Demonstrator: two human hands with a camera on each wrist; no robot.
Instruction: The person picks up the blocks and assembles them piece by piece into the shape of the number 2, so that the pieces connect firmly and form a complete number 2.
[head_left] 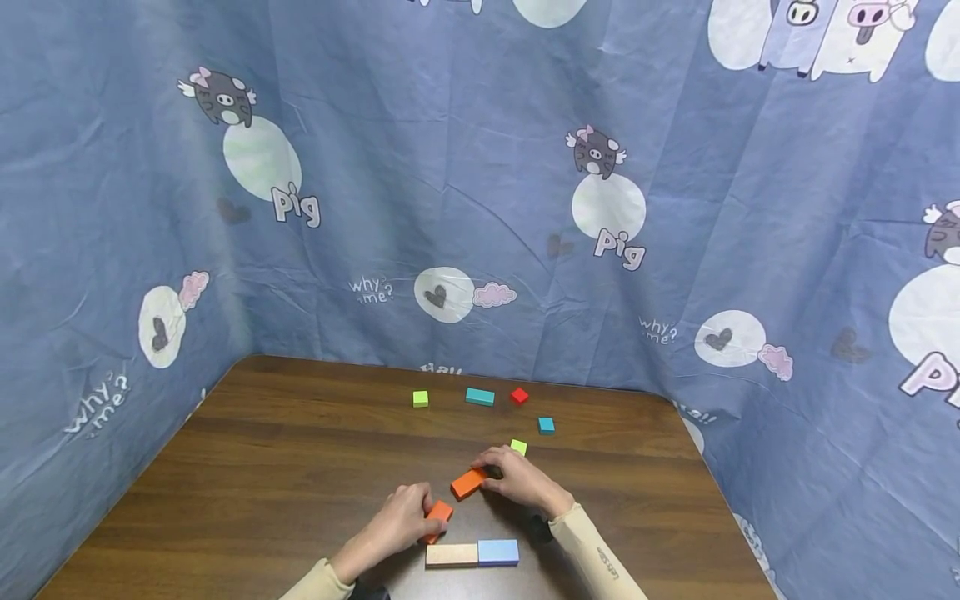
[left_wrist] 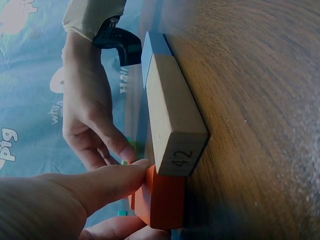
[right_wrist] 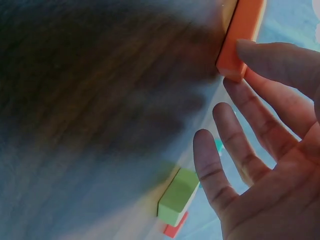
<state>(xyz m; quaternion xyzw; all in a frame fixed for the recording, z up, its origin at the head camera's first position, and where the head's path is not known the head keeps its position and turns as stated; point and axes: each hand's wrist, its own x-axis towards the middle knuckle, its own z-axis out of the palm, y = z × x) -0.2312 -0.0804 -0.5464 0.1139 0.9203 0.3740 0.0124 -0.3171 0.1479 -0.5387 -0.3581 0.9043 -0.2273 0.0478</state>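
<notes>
Thumb and fingers of my left hand (head_left: 399, 518) pinch the nearer orange block (head_left: 440, 511), narrowed to its width. My right hand (head_left: 517, 479) grips the farther orange block (head_left: 467, 484) by its right end between thumb and forefinger, with the last two fingers straight and clear of it. The two orange blocks lie slanted and near each other, not touching. I cannot tell whether either is slightly lifted from the tabletop (head_left: 300, 450).

To handle them well, I would use light, even pressure and turn each slowly; the right hold, so close to one end, could let the block swivel.

Just beside the nearer orange block is the pale wooden block (head_left: 452, 557), marked 42 on its end, with the blue block (head_left: 498, 552) set against it in line. I judge this row the likeliest thing for my left fingers to knock. A small green block (head_left: 518, 447) sits just beyond my right hand. Farther off, a small teal block (head_left: 546, 426), a red block (head_left: 520, 396), a long teal block (head_left: 480, 397) and another green block (head_left: 420, 399) stand well out of the way.
</notes>
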